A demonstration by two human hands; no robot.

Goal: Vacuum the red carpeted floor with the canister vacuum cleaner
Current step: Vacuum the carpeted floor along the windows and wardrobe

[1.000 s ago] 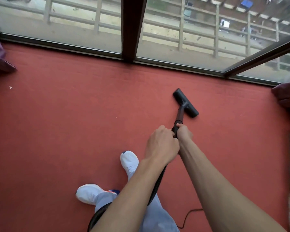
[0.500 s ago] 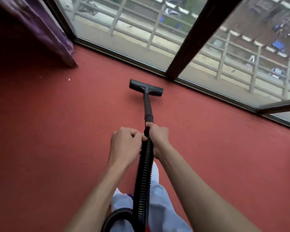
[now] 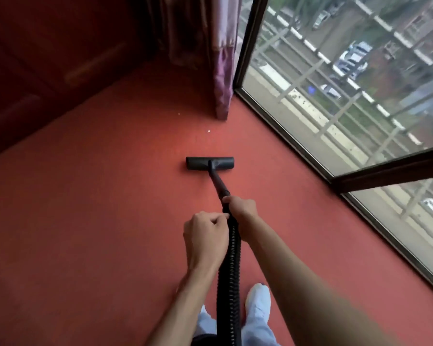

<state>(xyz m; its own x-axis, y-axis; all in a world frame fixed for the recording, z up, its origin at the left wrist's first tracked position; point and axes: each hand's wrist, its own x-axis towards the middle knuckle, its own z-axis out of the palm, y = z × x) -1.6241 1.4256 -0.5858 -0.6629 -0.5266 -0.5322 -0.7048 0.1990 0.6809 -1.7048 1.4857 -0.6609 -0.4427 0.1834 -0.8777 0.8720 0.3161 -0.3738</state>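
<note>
The black floor nozzle (image 3: 209, 163) lies flat on the red carpet (image 3: 98, 208), on the end of a black wand (image 3: 218, 182). A ribbed black hose (image 3: 229, 278) runs from the wand back toward my body. My right hand (image 3: 240, 209) grips the joint where wand meets hose. My left hand (image 3: 205, 237) is closed on the hose just behind it. The canister itself is out of view. Two small white specks (image 3: 208, 131) lie on the carpet ahead of the nozzle.
A purple curtain (image 3: 223, 71) hangs to the floor in the corner ahead. A dark wooden wall or cabinet (image 3: 48, 71) bounds the left. Floor-to-ceiling windows with a dark frame (image 3: 310, 151) run along the right. My white shoe (image 3: 258, 298) stands beside the hose.
My view has swung left from the window wall to the curtained corner. The nozzle has moved left along the carpet with it. Both hands keep their grip.
</note>
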